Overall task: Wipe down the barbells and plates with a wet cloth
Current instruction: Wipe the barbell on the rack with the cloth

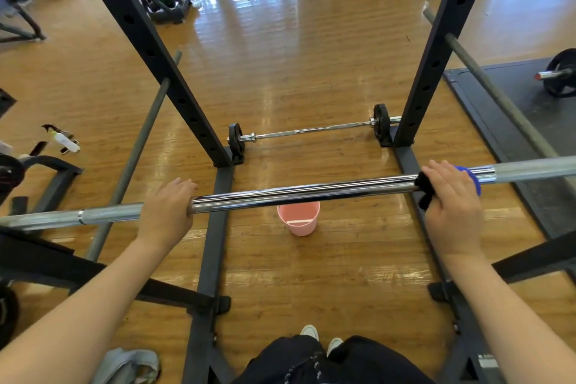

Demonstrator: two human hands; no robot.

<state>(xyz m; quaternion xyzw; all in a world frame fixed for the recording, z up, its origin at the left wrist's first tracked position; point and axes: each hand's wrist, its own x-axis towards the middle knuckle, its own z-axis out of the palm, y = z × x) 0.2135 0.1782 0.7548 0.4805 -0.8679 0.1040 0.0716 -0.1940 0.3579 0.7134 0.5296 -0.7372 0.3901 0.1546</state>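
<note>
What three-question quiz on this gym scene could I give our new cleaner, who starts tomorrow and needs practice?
1. True or false: the left hand holds the cloth.
2. What stands on the floor under the racked barbell? A) pink bucket B) spray bottle C) plate
3. Fill in: the second barbell lies on the ____.

Key: 1 false, the right hand presses it round the bar. 2 A, the pink bucket. 3 floor.

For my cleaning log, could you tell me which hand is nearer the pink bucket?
Left. The left hand grips the bar just left of the pink bucket; the right hand, holding the cloth, sits farther along the bar to its right.
</note>
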